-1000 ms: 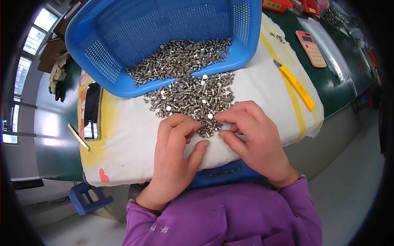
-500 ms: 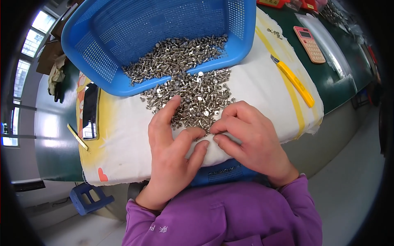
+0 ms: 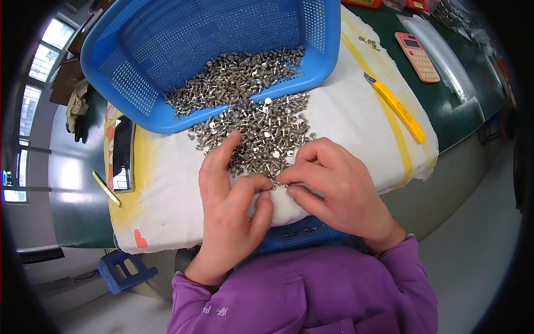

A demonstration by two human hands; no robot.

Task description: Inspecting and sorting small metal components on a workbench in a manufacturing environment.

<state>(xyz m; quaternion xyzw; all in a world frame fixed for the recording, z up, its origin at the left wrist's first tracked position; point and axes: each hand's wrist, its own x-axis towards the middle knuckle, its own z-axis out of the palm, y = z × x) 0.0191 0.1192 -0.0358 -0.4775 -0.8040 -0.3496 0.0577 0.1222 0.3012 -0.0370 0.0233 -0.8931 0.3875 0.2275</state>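
Raised left hand [image 3: 231, 195] forefinger, two hands

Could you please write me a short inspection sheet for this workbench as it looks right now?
Surface: white cloth with yellow stripes, spread over a green table.
Job's things: pile of small metal screws spilling from a tilted blue perforated basket onto the cloth.
Clutter: yellow utility knife, pink calculator, dark phone, thin yellow strip at the cloth's left edge.
Grippers: left hand and right hand meet at the near edge of the pile, fingertips pinching small pieces.
Cables: nothing seen.
Surroundings: blue stool on the floor, windows at left, a second blue basket at the person's lap.
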